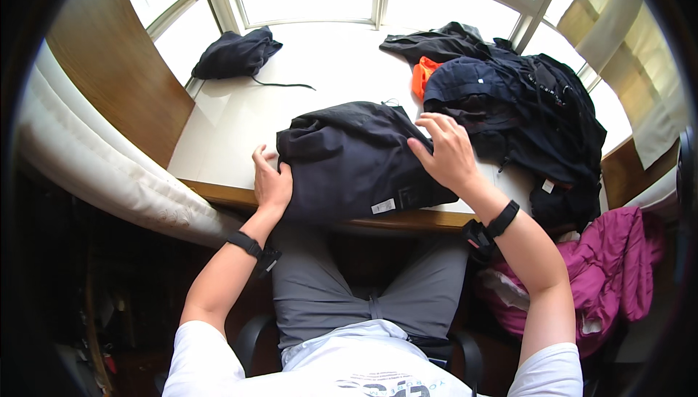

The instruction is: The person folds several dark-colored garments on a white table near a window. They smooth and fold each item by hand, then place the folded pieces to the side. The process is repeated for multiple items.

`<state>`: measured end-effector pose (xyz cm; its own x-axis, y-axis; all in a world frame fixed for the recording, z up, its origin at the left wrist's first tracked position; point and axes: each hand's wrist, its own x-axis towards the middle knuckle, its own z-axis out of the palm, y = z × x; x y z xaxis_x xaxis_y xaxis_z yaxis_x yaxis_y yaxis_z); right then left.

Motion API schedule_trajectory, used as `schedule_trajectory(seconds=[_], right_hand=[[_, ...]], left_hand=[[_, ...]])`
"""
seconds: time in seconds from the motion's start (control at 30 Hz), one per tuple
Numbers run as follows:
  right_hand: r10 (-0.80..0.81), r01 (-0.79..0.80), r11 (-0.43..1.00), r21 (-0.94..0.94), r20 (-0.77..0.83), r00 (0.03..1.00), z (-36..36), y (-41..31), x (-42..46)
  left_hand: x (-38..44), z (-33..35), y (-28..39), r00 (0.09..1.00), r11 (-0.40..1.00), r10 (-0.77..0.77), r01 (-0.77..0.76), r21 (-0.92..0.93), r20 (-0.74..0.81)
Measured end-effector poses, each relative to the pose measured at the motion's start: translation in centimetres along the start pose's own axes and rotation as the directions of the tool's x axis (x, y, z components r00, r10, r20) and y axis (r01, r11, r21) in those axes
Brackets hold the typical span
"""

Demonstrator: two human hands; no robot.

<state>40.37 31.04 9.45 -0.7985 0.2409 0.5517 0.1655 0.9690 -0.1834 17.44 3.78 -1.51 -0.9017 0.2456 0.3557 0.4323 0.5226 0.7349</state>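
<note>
A folded dark garment (343,162) lies before me at the front edge of the white windowsill, its near side reaching the wooden edging. A small white label (383,206) shows near its lower right, and a thin cord loop sticks out at the far side. My left hand (272,181) is at the garment's left edge, thumb against the cloth and fingers partly hidden beside it; whether it grips is unclear. Over the right edge is my right hand (446,151), fingers spread and thumb by the cloth, holding nothing that I can see.
A heap of dark clothes (518,102) covers the right side, with an orange piece (424,76) showing at its left. A bundled dark garment (240,53) with a trailing cord lies far left. A magenta padded garment (605,271) hangs low right; a white curtain (125,168) borders the left.
</note>
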Motion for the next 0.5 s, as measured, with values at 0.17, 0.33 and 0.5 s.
schedule_trajectory(seconds=[0.17, 0.33, 0.5], right_hand=[[0.265, -0.314, 0.947, 0.073, 0.382, 0.885, 1.7, 3.1, -5.6], [0.329, -0.486, 0.850, 0.205, 0.514, 0.792, 4.9, 4.6, -5.9], [0.412, -0.550, 0.831, 0.083, 0.572, 0.709, 6.3, 5.7, -5.2]], left_hand=[[-0.3, -2.5, 5.4, 0.641, 0.663, 0.722, -0.748, 0.002, 0.262], [-0.4, -0.3, 6.0, 0.596, 0.647, 0.494, -0.738, 0.191, 0.633], [1.0, 1.7, 6.2, 0.549, 0.681, 0.317, -0.699, 0.217, 0.773]])
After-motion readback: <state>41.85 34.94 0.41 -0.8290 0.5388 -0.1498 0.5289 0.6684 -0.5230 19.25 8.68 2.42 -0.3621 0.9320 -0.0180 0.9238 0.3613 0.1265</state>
